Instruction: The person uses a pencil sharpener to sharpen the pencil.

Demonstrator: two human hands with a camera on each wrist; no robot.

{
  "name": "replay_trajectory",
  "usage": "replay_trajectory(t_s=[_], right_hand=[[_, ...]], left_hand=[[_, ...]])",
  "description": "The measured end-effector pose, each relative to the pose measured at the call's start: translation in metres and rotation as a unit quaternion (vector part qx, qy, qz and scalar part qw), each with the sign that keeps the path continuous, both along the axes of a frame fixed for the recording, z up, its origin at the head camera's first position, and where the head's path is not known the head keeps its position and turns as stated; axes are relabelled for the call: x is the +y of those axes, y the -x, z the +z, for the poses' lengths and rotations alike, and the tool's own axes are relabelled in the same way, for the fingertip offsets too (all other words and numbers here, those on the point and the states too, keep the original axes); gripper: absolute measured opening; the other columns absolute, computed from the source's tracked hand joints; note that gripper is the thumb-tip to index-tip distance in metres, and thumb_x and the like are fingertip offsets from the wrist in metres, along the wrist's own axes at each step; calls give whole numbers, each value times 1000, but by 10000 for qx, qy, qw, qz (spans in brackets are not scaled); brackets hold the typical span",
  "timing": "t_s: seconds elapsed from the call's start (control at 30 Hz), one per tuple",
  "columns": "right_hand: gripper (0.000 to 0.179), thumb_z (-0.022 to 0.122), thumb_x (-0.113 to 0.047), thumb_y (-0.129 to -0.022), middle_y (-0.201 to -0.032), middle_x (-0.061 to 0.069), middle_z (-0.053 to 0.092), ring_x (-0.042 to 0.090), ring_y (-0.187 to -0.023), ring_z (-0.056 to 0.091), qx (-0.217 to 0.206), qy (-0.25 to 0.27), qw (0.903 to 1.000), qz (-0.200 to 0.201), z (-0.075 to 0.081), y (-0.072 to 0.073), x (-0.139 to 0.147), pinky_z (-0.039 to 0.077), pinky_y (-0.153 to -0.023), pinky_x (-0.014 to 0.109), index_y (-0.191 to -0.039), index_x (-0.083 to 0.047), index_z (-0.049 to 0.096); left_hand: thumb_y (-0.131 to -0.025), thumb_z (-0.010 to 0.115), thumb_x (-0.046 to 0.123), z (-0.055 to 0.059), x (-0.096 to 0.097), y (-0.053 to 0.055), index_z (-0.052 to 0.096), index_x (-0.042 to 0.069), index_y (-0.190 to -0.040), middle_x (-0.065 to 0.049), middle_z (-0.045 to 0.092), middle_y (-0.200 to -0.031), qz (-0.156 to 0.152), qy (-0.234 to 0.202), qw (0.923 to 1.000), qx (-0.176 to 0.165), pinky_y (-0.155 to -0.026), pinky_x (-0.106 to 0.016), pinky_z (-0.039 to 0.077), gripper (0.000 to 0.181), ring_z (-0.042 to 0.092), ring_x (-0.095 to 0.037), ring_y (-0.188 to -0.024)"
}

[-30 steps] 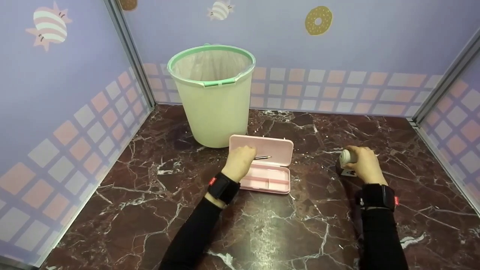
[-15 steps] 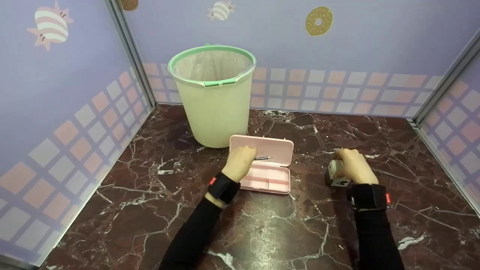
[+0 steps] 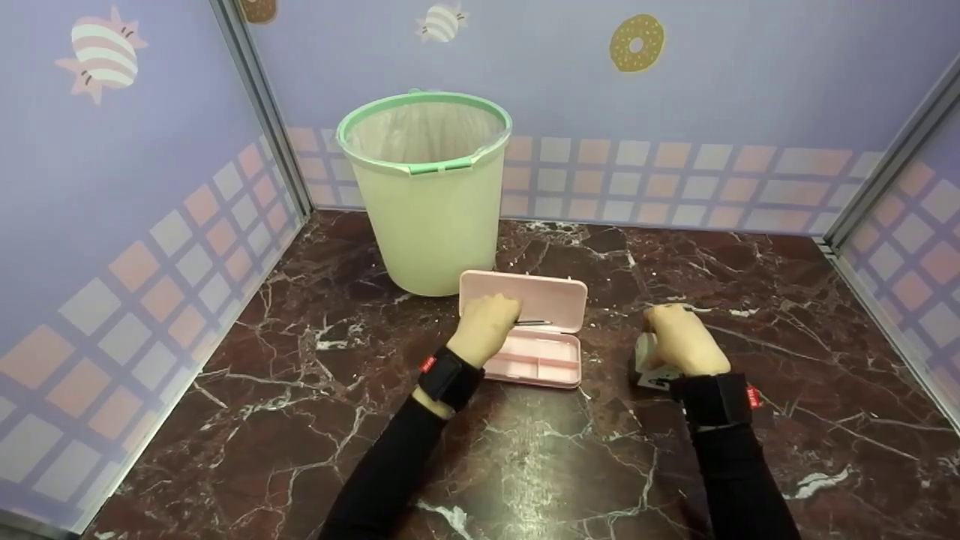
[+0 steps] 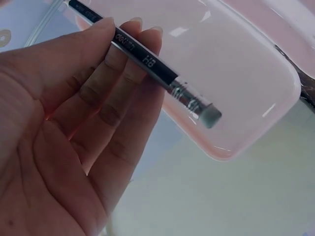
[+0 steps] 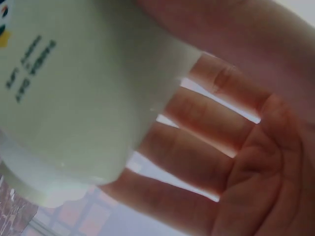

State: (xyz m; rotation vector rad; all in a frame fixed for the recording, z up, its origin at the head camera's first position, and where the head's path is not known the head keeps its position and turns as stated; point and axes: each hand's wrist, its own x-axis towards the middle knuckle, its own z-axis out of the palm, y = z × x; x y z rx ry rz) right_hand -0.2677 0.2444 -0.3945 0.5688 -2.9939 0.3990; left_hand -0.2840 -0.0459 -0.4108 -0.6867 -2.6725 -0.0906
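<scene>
My left hand (image 3: 486,324) pinches a dark HB pencil (image 4: 142,58) between thumb and fingertips, in front of the raised lid of a pink pencil case (image 3: 555,373). The left wrist view shows the pencil's metal band and pale eraser (image 4: 210,116) beyond the fingers. To the right of the case, my right hand (image 3: 682,341) grips a pale green pencil sharpener (image 5: 83,93) printed with "PANDA DAY", close over the table. The sharpener's near side (image 3: 654,377) shows a dark print in the head view; much of its top is hidden by the hand.
A tall pale green bin (image 3: 435,225) with a liner stands behind the case. The dark marble table (image 3: 525,465) bears small white crumbs near the case. Patterned panels (image 3: 750,172) enclose the back and both sides.
My right hand has moved left and nearer to me with the sharpener, toward the case. The left hand has shifted slightly right, and its pencil lies nearer level.
</scene>
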Motion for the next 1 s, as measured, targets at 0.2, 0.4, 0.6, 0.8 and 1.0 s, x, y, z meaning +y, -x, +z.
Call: replay_trajectory(t_s=[0.2, 0.4, 0.6, 0.8, 1.0], right_hand=[[25, 75, 3, -53, -79, 17, 68, 39, -72, 65, 48, 82, 9999, 44, 0, -2, -12, 53, -65, 52, -75, 0, 63], [24, 72, 6, -55, -83, 18, 71, 39, -74, 67, 106, 154, 9997, 124, -1, -3, -22, 54, -65, 51, -79, 1, 67], [19, 67, 4, -58, -79, 16, 70, 38, -72, 67, 253, 229, 9992, 212, -2, -3, -29, 54, -64, 51, -77, 0, 67], [21, 71, 5, -56, -77, 15, 69, 39, -71, 66, 188, 226, 9995, 118, -3, -3, -31, 53, -65, 52, -75, -3, 65], [22, 72, 5, -55, -77, 15, 69, 39, -72, 66, 194, 242, 9995, 112, -4, -4, -33, 53, -64, 52, -75, -3, 65]], left_hand=[[-83, 64, 6, 0, 5, -7, 61, 9, -74, -5, 68, -69, -577, -97, 9974, 420, -52, -38, 54, 10, 67, -25, -64], [-85, 67, 13, 5, 16, -13, 64, 11, -76, -5, 70, -71, -543, 134, 9984, 31, -53, -37, 55, 10, 69, -24, -66], [-85, 67, 15, 3, 26, -17, 64, 12, -76, -2, 69, -71, -616, 256, 9977, 125, -52, -37, 55, 10, 68, -22, -66], [-86, 66, 14, -3, 38, -14, 65, 13, -76, -2, 70, -71, -659, 257, 9974, 109, -51, -36, 55, 9, 69, -23, -65], [-87, 65, 14, -5, 54, -13, 70, 16, -79, 0, 72, -74, -624, 571, 9963, 152, -54, -34, 56, 10, 69, -20, -67]])
